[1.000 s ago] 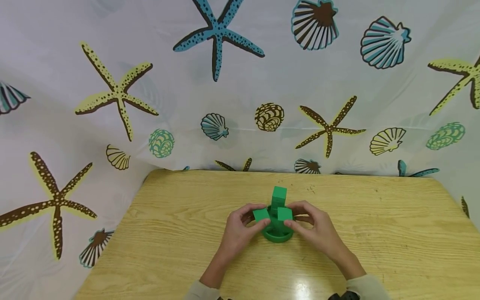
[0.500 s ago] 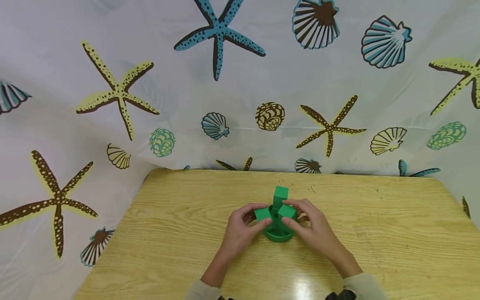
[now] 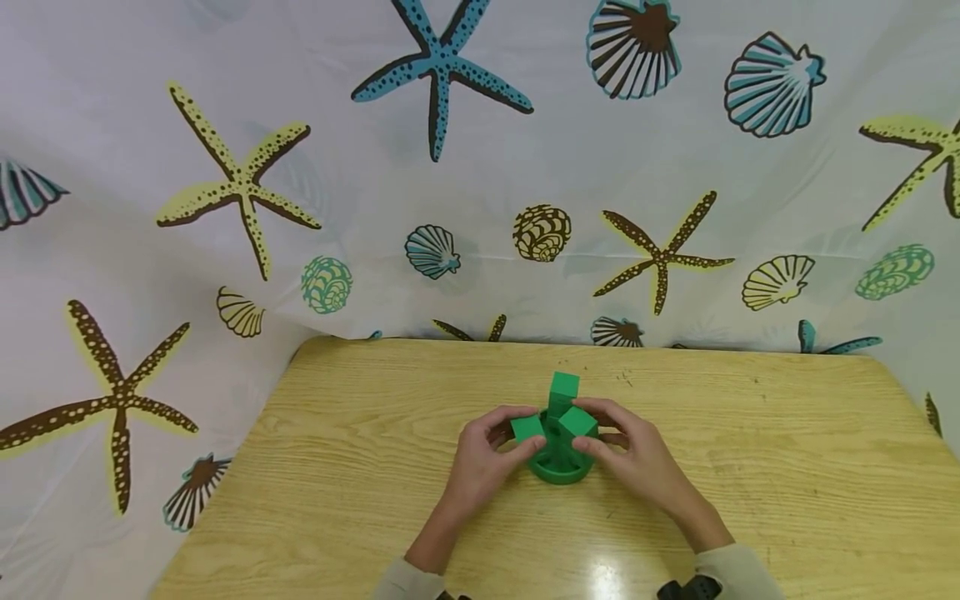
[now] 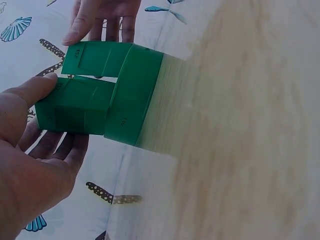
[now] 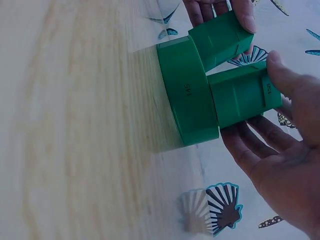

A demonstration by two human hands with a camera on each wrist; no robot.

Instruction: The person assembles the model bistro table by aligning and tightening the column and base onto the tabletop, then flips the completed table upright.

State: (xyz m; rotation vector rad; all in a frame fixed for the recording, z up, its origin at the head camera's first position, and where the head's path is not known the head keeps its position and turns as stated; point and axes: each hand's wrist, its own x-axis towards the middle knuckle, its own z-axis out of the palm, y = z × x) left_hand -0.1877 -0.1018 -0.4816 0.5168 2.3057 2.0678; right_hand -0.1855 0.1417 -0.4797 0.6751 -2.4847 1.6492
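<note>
A round green base (image 3: 561, 477) stands on the table, with three green blocks rising from it. My left hand (image 3: 480, 458) grips the left block (image 3: 527, 427) between thumb and fingers. The right block (image 3: 578, 422) is held the same way by my right hand (image 3: 637, 457), its top turned at an angle. Behind them the rear block (image 3: 564, 387) stands untouched. In the left wrist view, the left block (image 4: 75, 107) meets the base's rim (image 4: 132, 95). The right wrist view has the right block (image 5: 245, 95) at the base too, small dark markings on its side.
The wooden table (image 3: 360, 433) spreads out around the base on all sides. A white curtain (image 3: 480, 200) printed with starfish and shells hangs behind the table's far edge and along its left side.
The right block has turned so that its top now sits at an angle, and my right hand has shifted slightly with it. My left hand keeps its grip on the left block.
</note>
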